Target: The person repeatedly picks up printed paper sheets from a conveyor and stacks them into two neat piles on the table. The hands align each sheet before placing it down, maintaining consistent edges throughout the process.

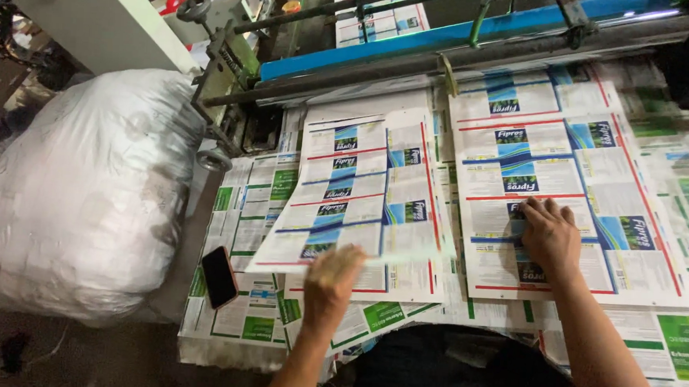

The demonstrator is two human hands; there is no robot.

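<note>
My left hand [330,283] grips the near edge of a printed white sheet [356,194] with red borders and blue panels, lifted and tilted above the worktable. My right hand [549,237] lies flat, fingers spread, on top of a stack of the same printed sheets [565,174] to the right. Under both lie more printed sheets with green panels [257,212], covering the table.
A dark phone [219,276] lies on the sheets at the left near the table edge. A big white plastic sack [85,196] stands left of the table. Behind the sheets runs a machine with metal rollers and a blue bar [447,38].
</note>
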